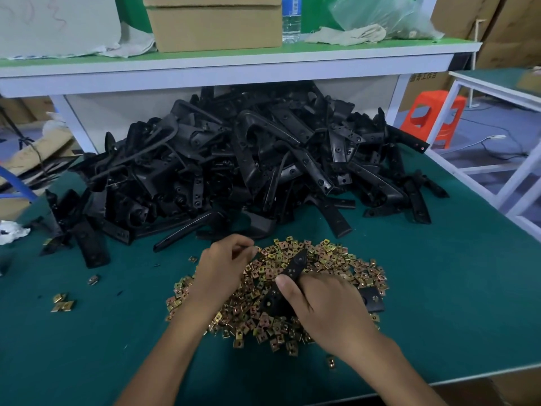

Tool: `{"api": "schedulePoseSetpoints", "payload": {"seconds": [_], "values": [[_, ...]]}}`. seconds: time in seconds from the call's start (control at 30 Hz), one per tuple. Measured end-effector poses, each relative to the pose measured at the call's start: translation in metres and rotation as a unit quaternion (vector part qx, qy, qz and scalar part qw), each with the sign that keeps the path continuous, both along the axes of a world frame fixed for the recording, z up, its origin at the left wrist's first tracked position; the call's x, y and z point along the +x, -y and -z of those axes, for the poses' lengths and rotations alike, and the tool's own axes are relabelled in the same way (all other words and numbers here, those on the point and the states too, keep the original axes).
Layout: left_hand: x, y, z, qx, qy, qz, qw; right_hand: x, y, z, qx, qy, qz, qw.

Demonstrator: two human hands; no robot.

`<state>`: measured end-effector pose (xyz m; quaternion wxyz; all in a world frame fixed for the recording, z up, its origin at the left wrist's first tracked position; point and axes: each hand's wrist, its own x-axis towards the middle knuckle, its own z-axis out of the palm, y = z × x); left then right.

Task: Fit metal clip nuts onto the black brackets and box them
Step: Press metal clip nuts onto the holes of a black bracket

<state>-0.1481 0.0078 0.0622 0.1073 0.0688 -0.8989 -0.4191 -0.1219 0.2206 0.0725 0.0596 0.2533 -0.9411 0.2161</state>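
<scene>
A large heap of black brackets [234, 159] fills the back of the green table. In front of it lies a mound of brass-coloured metal clip nuts [330, 259]. My right hand [325, 306] grips one black bracket [295, 266] over the mound, its pointed end aimed up and away. My left hand [225, 265] hovers at the mound's left side and pinches a single clip nut [257, 249] between thumb and fingertips, close to the bracket's tip.
Loose clip nuts [63, 303] lie scattered at the left. A shelf [234, 65] above the heap carries a cardboard box [216, 22], a water bottle [291, 19] and rags. An orange stool [436, 115] stands to the right. A cardboard edge [480, 391] shows bottom right.
</scene>
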Motion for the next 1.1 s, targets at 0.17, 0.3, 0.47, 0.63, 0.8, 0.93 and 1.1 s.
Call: {"api": "schedulePoseSetpoints", "payload": {"seconds": [0.17,0.3,0.47,0.63,0.8,0.93,1.1], "values": [[0.015,0.005,0.002,0.03,0.04,-0.011,0.999,0.001,0.001,-0.001,0.003,0.003,-0.004,1.0],[0.018,0.007,0.005,0.037,0.045,-0.018,0.998,0.002,0.003,-0.002,0.007,0.001,-0.008,1.0],[0.02,0.006,0.002,0.046,0.048,-0.02,0.998,0.003,0.002,-0.003,0.006,0.002,-0.004,1.0],[0.02,0.005,0.0,0.054,0.038,-0.023,0.998,0.002,0.002,-0.005,0.003,0.004,0.003,1.0],[0.021,0.004,0.002,0.058,0.027,-0.022,0.998,0.001,0.001,-0.006,0.005,0.01,0.004,1.0],[0.021,0.003,0.001,0.079,0.035,-0.023,0.996,0.001,0.001,-0.006,0.012,0.015,0.007,1.0],[0.025,-0.003,-0.009,0.141,0.02,-0.022,0.99,0.0,0.0,-0.007,0.006,0.013,0.008,1.0]]}}
